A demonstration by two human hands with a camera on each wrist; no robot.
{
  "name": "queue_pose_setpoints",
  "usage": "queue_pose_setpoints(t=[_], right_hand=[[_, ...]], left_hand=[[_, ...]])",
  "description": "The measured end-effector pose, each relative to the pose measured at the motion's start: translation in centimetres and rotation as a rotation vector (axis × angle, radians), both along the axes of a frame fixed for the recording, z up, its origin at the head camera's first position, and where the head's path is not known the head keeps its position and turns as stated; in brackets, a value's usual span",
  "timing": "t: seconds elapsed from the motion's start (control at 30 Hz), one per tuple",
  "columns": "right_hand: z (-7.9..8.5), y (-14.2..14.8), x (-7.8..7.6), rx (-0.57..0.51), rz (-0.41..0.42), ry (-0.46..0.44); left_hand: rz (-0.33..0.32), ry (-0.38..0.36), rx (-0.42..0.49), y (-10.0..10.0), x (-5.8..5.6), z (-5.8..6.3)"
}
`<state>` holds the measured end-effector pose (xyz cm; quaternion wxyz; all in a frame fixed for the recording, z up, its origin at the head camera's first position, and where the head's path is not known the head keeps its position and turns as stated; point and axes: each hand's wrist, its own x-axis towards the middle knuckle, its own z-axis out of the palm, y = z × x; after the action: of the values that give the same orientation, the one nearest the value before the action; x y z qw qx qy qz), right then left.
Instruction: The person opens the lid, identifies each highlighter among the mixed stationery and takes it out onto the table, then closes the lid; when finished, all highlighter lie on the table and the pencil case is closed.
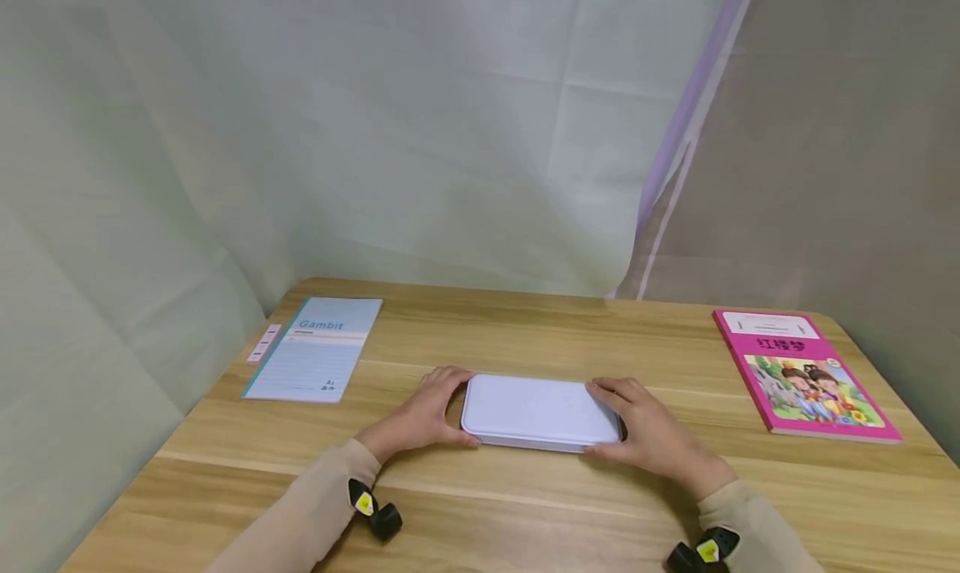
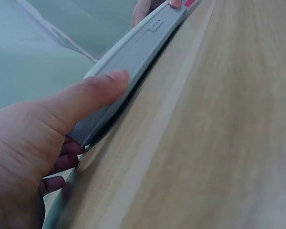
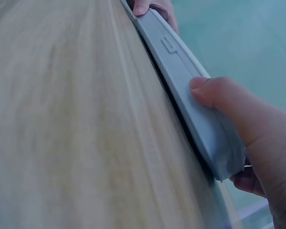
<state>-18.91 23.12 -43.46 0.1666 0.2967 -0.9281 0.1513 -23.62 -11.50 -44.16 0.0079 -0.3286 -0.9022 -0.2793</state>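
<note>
A flat white case (image 1: pixel 540 408) with rounded corners lies at the middle of the wooden table, its lid down. A small latch (image 3: pixel 169 45) shows on its near side in both wrist views. At the left end, my left hand (image 1: pixel 422 416) grips the case, thumb on the near side and fingers around the far corner. My right hand (image 1: pixel 654 433) holds the right end in the same way, its thumb pressed to the near side. A thin dark gap runs beneath the case's lower edge in the wrist views; whether it is slightly raised I cannot tell.
A pale blue notebook (image 1: pixel 318 352) lies at the table's left, beside a small pink-and-white strip (image 1: pixel 265 343). To the right rests a thick pink picture-cover book (image 1: pixel 806 377). Hanging fabric (image 1: pixel 450 140) stands behind the wooden table (image 1: pixel 525 506).
</note>
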Motion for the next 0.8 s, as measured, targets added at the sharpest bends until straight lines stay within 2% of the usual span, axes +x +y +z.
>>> queue_pose_setpoints(t=[0.17, 0.37, 0.6, 0.8], right_hand=[[-0.46, -0.10, -0.03, -0.026, 0.008, 0.000], [-0.92, -0.41, 0.01, -0.025, 0.016, 0.016], [-0.84, -0.59, -0.05, 0.031, 0.018, 0.064], [-0.52, -0.54, 0.13, 0.050, 0.022, 0.053]], left_hand=[[0.026, 0.037, -0.024, 0.39, 0.16, -0.42], [0.051, 0.037, -0.013, 0.78, 0.46, -0.60], [0.053, 0.027, 0.016, 0.90, 0.32, -0.53], [0.044, 0.013, 0.018, 0.87, 0.37, -0.41]])
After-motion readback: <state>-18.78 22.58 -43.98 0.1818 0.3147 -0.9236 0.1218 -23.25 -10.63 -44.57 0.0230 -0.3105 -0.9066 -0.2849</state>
